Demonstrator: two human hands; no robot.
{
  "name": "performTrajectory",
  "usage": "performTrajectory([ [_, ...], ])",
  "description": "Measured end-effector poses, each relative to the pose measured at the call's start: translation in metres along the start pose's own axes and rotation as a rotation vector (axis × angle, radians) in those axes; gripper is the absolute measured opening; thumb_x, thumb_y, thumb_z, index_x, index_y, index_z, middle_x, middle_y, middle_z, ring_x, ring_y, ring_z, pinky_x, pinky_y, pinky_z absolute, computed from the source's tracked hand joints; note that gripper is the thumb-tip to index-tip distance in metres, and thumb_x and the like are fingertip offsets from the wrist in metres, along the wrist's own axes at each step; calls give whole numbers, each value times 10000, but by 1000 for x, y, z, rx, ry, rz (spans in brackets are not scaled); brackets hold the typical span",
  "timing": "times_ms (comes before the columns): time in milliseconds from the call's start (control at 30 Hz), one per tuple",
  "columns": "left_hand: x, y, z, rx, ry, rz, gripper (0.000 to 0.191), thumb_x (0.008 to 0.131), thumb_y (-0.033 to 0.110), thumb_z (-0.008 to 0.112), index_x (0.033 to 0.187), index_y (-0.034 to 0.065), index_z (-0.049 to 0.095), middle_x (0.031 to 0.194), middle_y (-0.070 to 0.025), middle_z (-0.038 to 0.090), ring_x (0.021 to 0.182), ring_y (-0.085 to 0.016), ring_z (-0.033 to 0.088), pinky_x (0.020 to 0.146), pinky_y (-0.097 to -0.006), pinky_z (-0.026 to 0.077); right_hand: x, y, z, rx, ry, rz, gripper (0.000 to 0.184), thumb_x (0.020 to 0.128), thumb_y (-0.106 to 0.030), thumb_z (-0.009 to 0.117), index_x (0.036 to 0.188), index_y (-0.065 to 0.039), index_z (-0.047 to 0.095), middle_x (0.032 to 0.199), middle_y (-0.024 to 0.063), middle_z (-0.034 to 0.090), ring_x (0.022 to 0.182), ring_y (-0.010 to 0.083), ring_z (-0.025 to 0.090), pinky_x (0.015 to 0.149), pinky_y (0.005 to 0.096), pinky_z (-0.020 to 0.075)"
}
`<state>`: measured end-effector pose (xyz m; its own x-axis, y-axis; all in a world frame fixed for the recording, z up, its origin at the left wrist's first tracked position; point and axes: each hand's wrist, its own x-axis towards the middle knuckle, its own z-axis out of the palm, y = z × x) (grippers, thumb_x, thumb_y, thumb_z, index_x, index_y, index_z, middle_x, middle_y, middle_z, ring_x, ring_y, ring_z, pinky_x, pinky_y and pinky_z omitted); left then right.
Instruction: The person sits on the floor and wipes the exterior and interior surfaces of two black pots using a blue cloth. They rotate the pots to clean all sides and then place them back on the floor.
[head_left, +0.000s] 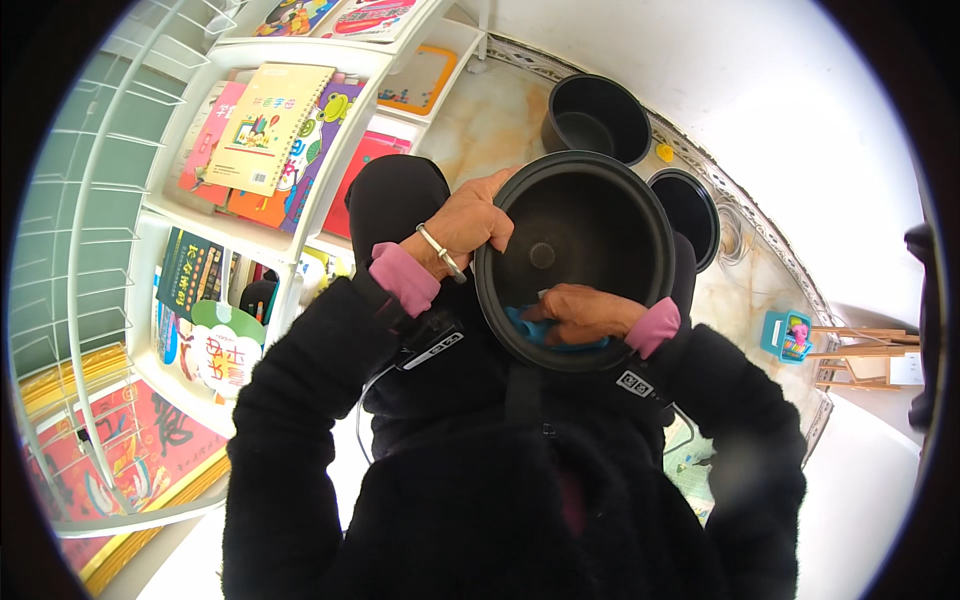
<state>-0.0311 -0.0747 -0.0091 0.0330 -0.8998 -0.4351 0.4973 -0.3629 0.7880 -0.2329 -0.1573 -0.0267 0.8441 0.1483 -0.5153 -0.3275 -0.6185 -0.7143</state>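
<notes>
A round dark pot (592, 217) with a wide rim rests over my lap, its open mouth turned up towards me. My left hand (471, 217) grips its left rim, thumb on the inside and fingers hidden behind the wall. Inside the pot, my right hand (589, 313) presses a blue cloth (532, 328) against the lower inner wall. Part of the cloth is covered by the fingers. A small round mark shows on the pot's bottom.
Two more dark pots, one behind (596, 116) and one at the right (686, 217), stand on the marble-patterned floor (480, 112). Near the wall lie a yellow object (664, 152) and a coiled cable (731, 232). A white shelf (292, 247) with books is at left, a turquoise basket (776, 337) at right.
</notes>
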Motion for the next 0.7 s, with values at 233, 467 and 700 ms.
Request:
performTrajectory([
  [233,5,-3,-5,-59,-32,14,832,589,-164,481,1399,18,523,898,-54,646,627,-92,577,510,-203,455,-2,-15,-46,-1138,700,-356,179,789,-186,628,921,-90,703,968,80,614,974,240,575,784,326,436],
  [467,3,-1,-3,8,23,14,850,604,-139,486,1435,37,498,874,-43,600,606,-94,513,483,-228,415,-35,5,-52,-1515,309,113,147,772,-226,642,792,-151,766,906,32,663,1038,250,539,841,358,388],
  [700,2,1,-1,0,-38,25,854,581,-148,481,1418,21,512,930,-53,653,647,-90,582,519,-207,455,-16,1,-12,32,15,-86,199,785,-108,695,981,-127,722,913,129,708,960,325,689,895,426,520],
])
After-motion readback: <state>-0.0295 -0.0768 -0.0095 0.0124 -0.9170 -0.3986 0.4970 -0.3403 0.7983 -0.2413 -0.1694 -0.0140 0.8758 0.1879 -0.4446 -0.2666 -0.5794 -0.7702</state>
